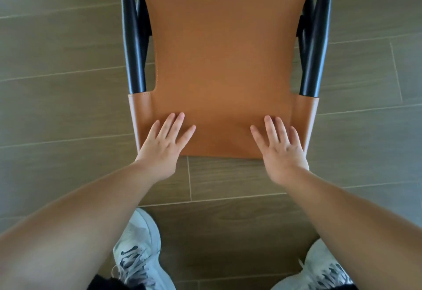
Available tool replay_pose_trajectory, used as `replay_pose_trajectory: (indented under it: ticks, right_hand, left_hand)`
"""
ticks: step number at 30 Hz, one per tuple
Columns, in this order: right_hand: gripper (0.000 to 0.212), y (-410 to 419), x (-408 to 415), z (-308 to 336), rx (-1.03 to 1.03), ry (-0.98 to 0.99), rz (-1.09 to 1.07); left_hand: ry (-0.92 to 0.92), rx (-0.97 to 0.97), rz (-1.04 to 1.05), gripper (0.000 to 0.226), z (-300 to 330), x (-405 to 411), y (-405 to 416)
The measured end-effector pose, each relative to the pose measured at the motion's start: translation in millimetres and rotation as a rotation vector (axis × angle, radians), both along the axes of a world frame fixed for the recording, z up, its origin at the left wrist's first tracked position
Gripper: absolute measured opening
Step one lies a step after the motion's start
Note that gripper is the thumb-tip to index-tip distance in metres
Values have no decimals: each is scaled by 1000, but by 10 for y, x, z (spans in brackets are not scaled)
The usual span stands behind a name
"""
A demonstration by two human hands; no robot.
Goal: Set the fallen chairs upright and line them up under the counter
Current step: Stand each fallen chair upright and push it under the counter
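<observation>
A chair [223, 56] with a tan leather back and black round frame tubes lies on the floor in front of me, its leather panel facing up and its top edge nearest my feet. My left hand [165, 143] lies over the near left part of the leather with fingers straight and spread. My right hand [279, 146] lies over the near right part, fingers also straight. Whether the palms press on the leather or hover just above it cannot be told. The seat and legs are out of view beyond the top edge.
Grey-brown wood-look floor tiles [57, 98] surround the chair on both sides. My two pale sneakers [139, 251] stand close to the chair's near edge. No counter or other chair is in view.
</observation>
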State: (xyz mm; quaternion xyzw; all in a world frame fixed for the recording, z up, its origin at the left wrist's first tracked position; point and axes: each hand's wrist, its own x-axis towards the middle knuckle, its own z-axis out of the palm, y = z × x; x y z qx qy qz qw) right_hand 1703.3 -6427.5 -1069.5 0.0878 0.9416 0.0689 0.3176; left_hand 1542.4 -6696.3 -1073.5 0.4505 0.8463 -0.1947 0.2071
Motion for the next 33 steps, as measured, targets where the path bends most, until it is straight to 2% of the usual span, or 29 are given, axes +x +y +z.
replay_pose_trajectory:
  ticks: [3,8,17,21,25,33]
  right_hand:
    - [111,77,-10,-73,31,38,67]
    - [107,52,-47,-186,3,39,98]
    - [101,59,-78,106,-49,-1,91]
    - [105,152,-79,634,-47,0,86]
    - [108,287,-116,1435,-48,-33,85]
    - [96,712,-321,3107,-137,-91,66]
  left_hand:
    - [90,4,-85,106,-59,-65,-30]
    - [122,-5,-183,104,-209,-123,4]
    - [-12,-75,-99,110,66,-133,69]
    - [-74,-73,-70,114,625,-111,165]
    - [-128,-85,-50,115,1409,-121,322]
    - [-251,-132,-12,118,3035,-239,702]
